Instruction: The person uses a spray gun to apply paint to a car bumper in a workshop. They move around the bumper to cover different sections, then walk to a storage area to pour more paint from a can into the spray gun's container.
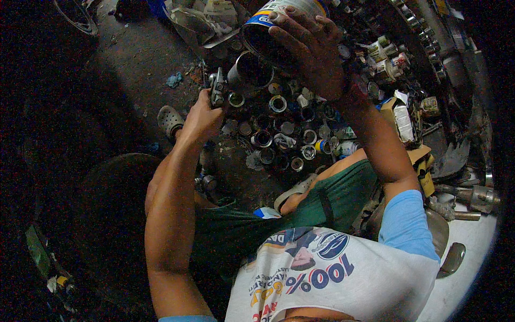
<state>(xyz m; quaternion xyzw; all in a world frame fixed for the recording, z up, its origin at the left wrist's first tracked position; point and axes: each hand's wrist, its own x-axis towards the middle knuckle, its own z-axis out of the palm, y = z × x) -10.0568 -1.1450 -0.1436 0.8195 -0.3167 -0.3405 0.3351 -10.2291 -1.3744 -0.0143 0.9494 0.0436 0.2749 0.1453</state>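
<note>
My left hand is closed around a grey metal tool that looks like a spray gun. To the right, my right hand is wrapped over the side of a large paint can with a white, blue and yellow label. The can is tilted, and its dark end faces toward me. Just below it stands another wide can, open at the top with a dark inside. From this view I cannot tell whether the two cans touch, or whether anything pours between them.
Many small open tins crowd the floor between my feet. Crumpled plastic and paper lie at the far side. More tins and a cardboard box are on the right. A blue scrap lies on the dark floor.
</note>
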